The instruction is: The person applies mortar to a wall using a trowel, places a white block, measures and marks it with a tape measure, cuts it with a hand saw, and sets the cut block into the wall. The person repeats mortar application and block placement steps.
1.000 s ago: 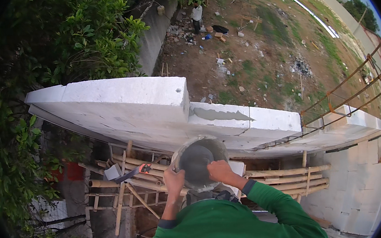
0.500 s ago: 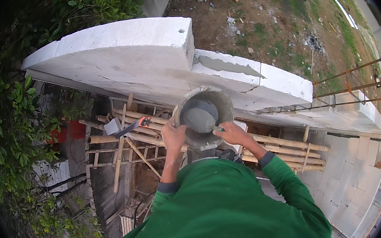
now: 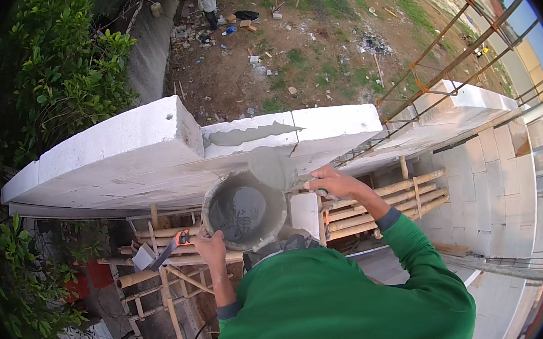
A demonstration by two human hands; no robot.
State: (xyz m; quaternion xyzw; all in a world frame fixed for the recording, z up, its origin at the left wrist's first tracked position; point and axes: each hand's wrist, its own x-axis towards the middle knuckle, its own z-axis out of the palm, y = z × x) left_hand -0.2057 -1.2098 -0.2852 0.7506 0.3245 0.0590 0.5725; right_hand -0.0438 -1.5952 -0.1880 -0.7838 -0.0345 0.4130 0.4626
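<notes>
Left hand (image 3: pixel 212 247) clamps the mortar bucket (image 3: pixel 244 210) rim, frame centre; wet mortar, heavy, sloshy. Right hand (image 3: pixel 329 181) closed on trowel (image 3: pixel 276 170) handle, blade loaded.

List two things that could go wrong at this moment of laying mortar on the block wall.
The loaded trowel in the right hand hangs past the bucket rim, so mortar may drop onto the bamboo scaffold below. The left hand grips only the bucket's edge; a heavy bucket could tip or slip.
</notes>
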